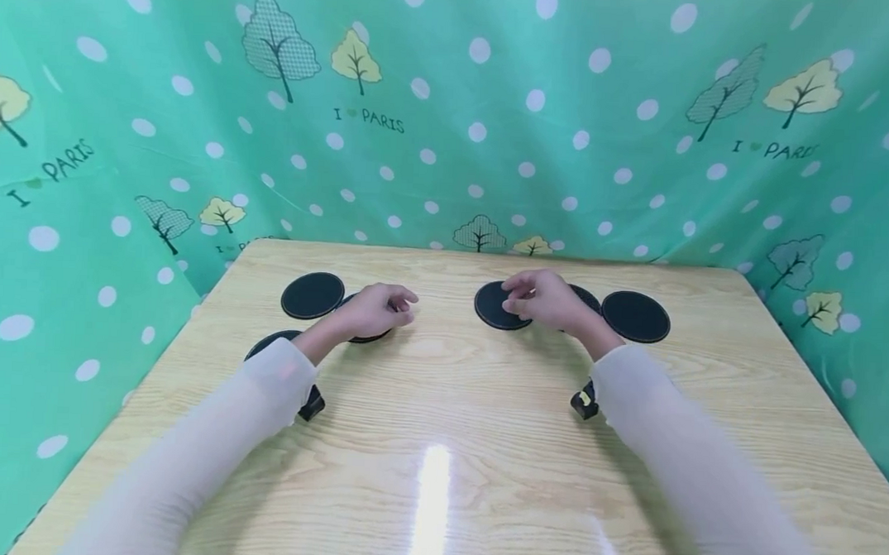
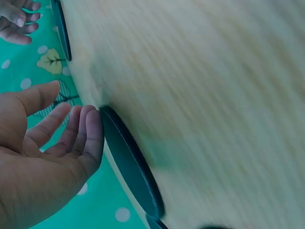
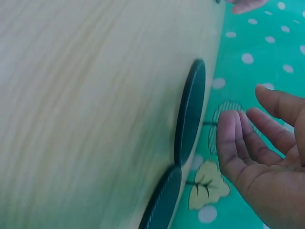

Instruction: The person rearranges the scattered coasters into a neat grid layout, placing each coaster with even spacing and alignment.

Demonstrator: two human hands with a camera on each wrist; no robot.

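Observation:
In the head view my left hand is above a round black coaster, partly covering it; the left wrist view shows this coaster beside the fingers. Those fingers are loosely bent, thumb apart, palm holding nothing; whether the little finger touches the coaster I cannot tell. My right hand hovers over the right edge of another black coaster. Its fingers are relaxed around bare air, as the right wrist view shows. A third coaster is half hidden behind this hand.
More black coasters lie on the wooden table: one at far left, one at far right, and one partly under the left forearm. A green dotted curtain hangs behind and at both sides. Light glares on the near tabletop.

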